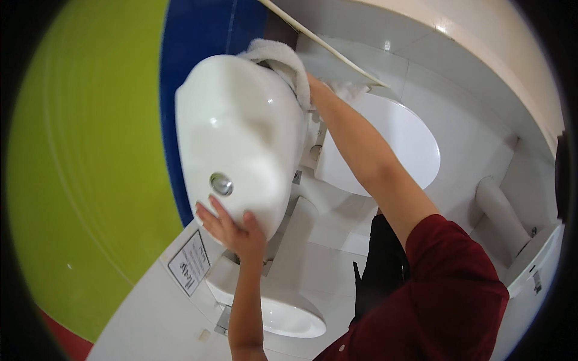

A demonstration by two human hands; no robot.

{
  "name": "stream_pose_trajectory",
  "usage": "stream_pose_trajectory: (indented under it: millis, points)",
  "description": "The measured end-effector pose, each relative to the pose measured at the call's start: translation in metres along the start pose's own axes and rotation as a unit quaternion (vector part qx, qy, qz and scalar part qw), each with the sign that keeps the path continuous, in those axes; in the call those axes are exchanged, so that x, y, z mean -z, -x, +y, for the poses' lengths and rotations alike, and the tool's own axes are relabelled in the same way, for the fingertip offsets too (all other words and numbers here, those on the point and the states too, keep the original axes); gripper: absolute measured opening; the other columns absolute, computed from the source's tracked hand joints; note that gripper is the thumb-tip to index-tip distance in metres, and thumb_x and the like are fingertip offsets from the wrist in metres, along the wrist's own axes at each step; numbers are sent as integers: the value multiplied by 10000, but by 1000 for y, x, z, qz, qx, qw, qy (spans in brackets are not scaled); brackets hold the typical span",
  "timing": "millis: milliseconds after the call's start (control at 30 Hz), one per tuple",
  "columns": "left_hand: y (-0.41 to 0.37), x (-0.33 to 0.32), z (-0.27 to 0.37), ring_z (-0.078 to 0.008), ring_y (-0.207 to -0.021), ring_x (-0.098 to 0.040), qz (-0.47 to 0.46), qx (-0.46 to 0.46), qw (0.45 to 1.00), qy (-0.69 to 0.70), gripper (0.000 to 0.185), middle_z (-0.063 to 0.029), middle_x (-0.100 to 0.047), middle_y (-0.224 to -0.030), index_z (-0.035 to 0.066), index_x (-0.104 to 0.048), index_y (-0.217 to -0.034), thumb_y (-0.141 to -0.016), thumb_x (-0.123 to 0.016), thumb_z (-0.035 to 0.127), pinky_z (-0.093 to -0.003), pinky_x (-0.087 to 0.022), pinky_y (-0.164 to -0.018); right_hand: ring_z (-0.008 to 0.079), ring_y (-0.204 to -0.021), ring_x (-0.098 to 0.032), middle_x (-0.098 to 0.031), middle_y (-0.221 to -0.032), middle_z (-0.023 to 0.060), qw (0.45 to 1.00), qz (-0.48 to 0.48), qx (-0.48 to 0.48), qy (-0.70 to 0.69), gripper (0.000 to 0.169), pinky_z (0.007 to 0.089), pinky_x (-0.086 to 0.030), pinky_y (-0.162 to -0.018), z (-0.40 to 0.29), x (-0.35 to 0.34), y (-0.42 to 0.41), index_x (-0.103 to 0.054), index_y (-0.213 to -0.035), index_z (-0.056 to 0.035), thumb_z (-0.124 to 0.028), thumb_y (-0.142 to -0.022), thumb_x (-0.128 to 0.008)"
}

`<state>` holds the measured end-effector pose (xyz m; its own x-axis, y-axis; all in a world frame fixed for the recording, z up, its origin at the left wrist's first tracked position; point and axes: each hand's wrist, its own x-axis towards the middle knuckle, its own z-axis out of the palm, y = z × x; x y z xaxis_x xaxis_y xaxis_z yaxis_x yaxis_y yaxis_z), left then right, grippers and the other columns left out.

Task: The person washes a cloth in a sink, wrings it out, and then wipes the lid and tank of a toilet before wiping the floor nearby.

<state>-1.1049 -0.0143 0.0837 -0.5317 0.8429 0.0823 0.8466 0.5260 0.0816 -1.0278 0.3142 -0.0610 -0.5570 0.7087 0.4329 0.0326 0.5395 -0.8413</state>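
Observation:
A white ceramic toilet cistern (235,117) stands before me against the wall, with a round chrome flush button (221,184) on its lid. My left hand (235,230) lies on the lid's near end, fingers spread, just beside that button. At the far end, a white terry towel (284,63) drapes over the cistern's edge and down its side. My right hand (314,88) is on this towel; the cloth covers most of its fingers. Below the cistern, to the right, the white toilet lid (406,140) is down, partly behind my right forearm.
A white urinal or basin (293,318) juts from the tiled wall beside my left forearm. A framed sign (189,264) bearing writing is on that wall. A pale thin pole or pipe (325,43) slants behind the toilet. To the right, a thick white pipe (501,212) meets a white fixture (533,266).

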Motion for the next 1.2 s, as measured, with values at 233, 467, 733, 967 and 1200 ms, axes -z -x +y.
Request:
stream_pose_trajectory:
  millis: [233,467,733,967,1200]
  points:
    - [-6,2,5,-493,-1479,-144,-19,-6,999,36,719,-324,-137,-1599,-7,-242,-1554,-1040,-369,480,-576,-135,-1172,206,-1085,-624,-635,-1272,133,947,85,-299,-77,299,301,-469,-969,36,-86,128,-679,-1175,-27,-197,-993,-514]
    - [-5,-3,1,-471,-1488,-145,-15,-24,999,26,661,-300,-141,-1610,0,-260,-1553,-1042,-388,400,-553,-131,-1183,229,-1093,-623,-633,-1274,148,867,171,-445,-143,322,298,-466,-975,-88,-121,180,-659,-1211,-23,-200,-984,-514]
    - [-5,1,5,-436,-1501,-144,-18,12,998,51,631,-268,-148,-1621,12,-270,-1553,-1029,-392,343,-516,-160,-1196,254,-1102,-622,-631,-1277,164,880,241,-392,-115,354,294,-462,-983,-66,-127,148,-637,-1251,-20,-202,-973,-515]
    - [1,4,-2,-424,-1505,-145,-19,-4,999,48,627,-264,-140,-1623,19,-259,-1558,-1032,-399,331,-504,-174,-1194,335,-1152,-603,-623,-1262,203,695,144,-447,-544,394,370,-472,-989,36,-55,89,-611,-1267,-19,-222,-940,-523]
    - [-2,1,5,-394,-1513,-126,-28,13,999,39,637,-253,-129,-1628,37,-234,-1568,-1062,-358,405,-479,-155,-1202,299,-1041,-581,-580,-1155,128,939,-244,-185,155,218,458,-495,-857,66,-15,244,-640,-1073,-59,-123,-893,-535]
